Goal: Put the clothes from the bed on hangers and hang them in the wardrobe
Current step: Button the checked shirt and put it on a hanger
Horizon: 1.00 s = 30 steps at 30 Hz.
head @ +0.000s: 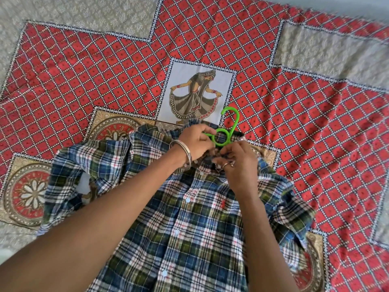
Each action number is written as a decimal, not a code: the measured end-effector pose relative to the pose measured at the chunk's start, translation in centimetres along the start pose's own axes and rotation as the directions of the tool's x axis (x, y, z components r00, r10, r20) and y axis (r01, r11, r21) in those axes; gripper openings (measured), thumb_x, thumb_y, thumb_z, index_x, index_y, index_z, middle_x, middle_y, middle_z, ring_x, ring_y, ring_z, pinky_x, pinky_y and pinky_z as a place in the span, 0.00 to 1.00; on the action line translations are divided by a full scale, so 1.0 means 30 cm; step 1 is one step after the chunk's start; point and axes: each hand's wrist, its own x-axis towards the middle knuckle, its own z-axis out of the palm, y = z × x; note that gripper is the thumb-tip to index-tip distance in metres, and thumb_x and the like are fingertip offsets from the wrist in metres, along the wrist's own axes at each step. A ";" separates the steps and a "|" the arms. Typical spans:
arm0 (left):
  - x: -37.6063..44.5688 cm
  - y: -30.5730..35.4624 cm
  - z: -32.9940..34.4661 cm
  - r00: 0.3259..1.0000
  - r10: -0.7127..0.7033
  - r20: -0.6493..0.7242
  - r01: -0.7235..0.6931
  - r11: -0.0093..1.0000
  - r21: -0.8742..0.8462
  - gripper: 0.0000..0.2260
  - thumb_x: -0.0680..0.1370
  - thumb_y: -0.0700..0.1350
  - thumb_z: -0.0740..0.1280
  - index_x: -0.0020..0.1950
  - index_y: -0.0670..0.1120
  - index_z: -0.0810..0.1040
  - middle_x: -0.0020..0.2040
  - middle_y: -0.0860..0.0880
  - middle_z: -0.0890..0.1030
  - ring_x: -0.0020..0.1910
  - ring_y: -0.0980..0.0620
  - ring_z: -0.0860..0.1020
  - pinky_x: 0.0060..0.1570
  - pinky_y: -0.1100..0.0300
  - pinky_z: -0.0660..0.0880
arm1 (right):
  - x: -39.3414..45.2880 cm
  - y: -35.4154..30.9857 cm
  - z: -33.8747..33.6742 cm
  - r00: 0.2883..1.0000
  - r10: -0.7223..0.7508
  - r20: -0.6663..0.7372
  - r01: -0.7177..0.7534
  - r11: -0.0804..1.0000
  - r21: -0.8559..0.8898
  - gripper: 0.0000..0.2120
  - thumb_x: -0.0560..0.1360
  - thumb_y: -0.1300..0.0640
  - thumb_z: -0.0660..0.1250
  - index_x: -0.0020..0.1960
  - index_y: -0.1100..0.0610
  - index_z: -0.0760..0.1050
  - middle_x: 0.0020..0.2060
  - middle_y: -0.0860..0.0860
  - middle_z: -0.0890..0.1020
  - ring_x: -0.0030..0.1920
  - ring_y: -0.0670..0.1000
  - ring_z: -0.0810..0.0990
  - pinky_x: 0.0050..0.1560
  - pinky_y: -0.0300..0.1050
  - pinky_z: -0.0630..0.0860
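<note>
Plaid shirt (189, 218) under both hands, left hand (194, 144) and right hand (237, 160) pinching collar beside green hanger (226, 131)

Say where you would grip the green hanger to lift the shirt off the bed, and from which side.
Grip the hanger at its neck, under the hook, coming from above on the far side of the collar. Only the hook and neck rings stick out of the shirt; its arms seem hidden inside. Both hands, left and right, work at the collar.

The bedspread (294, 102) lies flat and open beyond and on both sides of the shirt (189, 218). At the collar, both hands (195, 142) and the green hanger (228, 127) crowd together, blocking access there.
</note>
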 end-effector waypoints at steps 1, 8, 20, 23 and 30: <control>-0.006 0.007 0.010 1.000 0.028 -0.007 -0.028 1.000 -0.009 0.15 0.73 0.40 0.71 0.59 0.47 0.77 0.36 0.49 0.84 0.39 0.45 0.82 0.43 0.53 0.79 | -0.002 0.001 0.004 0.997 -0.072 0.007 0.072 0.996 -0.045 0.09 0.68 0.70 0.74 0.45 0.64 0.77 0.44 0.56 0.76 0.40 0.51 0.74 0.42 0.43 0.76; 0.010 0.011 0.030 0.960 0.228 -0.160 -0.191 0.957 0.218 0.11 0.75 0.45 0.70 0.57 0.46 0.79 0.44 0.48 0.83 0.38 0.55 0.77 0.37 0.77 0.69 | -0.013 0.007 0.022 0.998 -0.034 -0.061 0.030 0.998 -0.060 0.12 0.70 0.70 0.72 0.51 0.64 0.78 0.47 0.57 0.76 0.46 0.55 0.77 0.44 0.53 0.78; 0.013 -0.023 0.028 0.982 0.132 0.136 -0.187 0.575 0.797 0.12 0.78 0.46 0.63 0.60 0.52 0.79 0.58 0.49 0.79 0.68 0.46 0.66 0.73 0.44 0.40 | 0.002 0.047 0.018 1.000 -0.002 -0.022 -0.003 0.981 -0.195 0.08 0.75 0.63 0.69 0.53 0.62 0.81 0.52 0.57 0.70 0.54 0.56 0.64 0.51 0.50 0.68; 0.028 -0.007 0.033 0.981 0.061 0.184 -0.184 0.600 0.779 0.13 0.78 0.41 0.63 0.62 0.47 0.77 0.62 0.48 0.75 0.68 0.46 0.65 0.73 0.40 0.41 | 0.015 0.063 0.017 1.000 -0.001 0.023 0.008 0.956 -0.293 0.07 0.73 0.67 0.66 0.51 0.65 0.79 0.51 0.60 0.71 0.53 0.60 0.66 0.48 0.56 0.69; 0.000 -0.047 0.018 0.935 0.325 0.145 -0.302 0.507 0.807 0.20 0.73 0.43 0.70 0.64 0.48 0.72 0.66 0.49 0.69 0.68 0.46 0.63 0.71 0.34 0.47 | 0.079 0.005 -0.025 0.957 0.276 0.084 -0.258 0.949 -0.178 0.09 0.77 0.59 0.64 0.56 0.58 0.79 0.58 0.57 0.70 0.60 0.58 0.62 0.62 0.58 0.63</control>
